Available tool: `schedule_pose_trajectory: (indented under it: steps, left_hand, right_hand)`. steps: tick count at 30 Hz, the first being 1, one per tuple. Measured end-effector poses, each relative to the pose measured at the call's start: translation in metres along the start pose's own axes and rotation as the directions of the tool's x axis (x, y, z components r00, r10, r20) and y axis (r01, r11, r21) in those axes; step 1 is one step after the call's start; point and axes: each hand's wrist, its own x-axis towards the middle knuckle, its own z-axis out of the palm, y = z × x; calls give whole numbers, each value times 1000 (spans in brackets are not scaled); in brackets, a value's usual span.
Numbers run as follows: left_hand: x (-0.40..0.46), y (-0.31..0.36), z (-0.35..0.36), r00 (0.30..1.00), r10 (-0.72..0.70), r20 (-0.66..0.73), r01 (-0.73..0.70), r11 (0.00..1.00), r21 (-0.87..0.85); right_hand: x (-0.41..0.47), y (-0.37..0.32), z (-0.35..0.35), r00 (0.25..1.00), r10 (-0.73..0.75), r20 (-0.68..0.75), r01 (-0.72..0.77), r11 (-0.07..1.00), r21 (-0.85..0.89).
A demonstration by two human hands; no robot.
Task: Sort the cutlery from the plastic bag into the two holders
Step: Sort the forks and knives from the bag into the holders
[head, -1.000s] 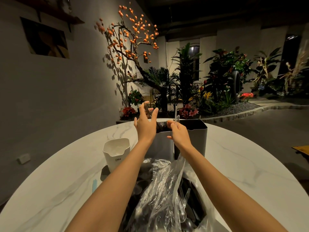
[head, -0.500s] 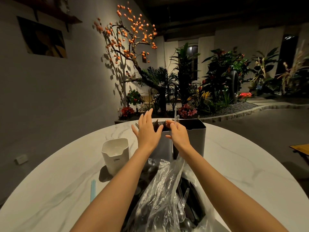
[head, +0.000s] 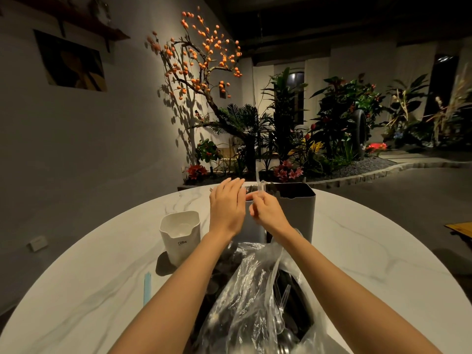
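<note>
A crumpled clear plastic bag (head: 245,290) lies at the near edge of the table, with clear and dark plastic cutlery (head: 283,302) showing inside it. Two grey square holders stand behind it: the left holder (head: 251,226) is mostly hidden by my hands, the right holder (head: 297,208) is in plain sight. My left hand (head: 227,208) lies flat with straight fingers over the dark cutlery in the left holder. My right hand (head: 267,213) pinches a clear plastic utensil (head: 260,185) upright between the two holders.
A white container (head: 180,235) marked CRBW stands left of the holders on the round marble table (head: 370,264). A pale blue strip (head: 147,287) lies near the table's left edge. Plants and a stone border fill the background beyond the table.
My left hand has come down from a raised, spread pose to lie flat on the cutlery in the left holder. My right hand stays put, still pinching the clear utensil.
</note>
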Motion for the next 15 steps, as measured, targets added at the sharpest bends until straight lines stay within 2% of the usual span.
schedule_pose_trajectory:
  steps: [3, 6, 11, 15]
  left_hand:
    - [6, 13, -5, 998, -50, -28, 43, 978, -204]
    - [10, 18, -9, 996, -87, 13, 87, 959, -268]
    - [3, 11, -21, 937, -346, -37, 280, 813, -510]
    - [-4, 3, -36, 910, -412, -41, 322, 768, -554]
  right_hand:
    - [-10, -8, 2, 979, 90, 182, -92, 996, 5]
    - [-17, -10, 4, 961, 136, 241, -135, 991, -21]
    - [-22, -13, 4, 984, 95, 153, -101, 994, 38]
    - [-23, -16, 5, 989, 114, 92, -121, 990, 78]
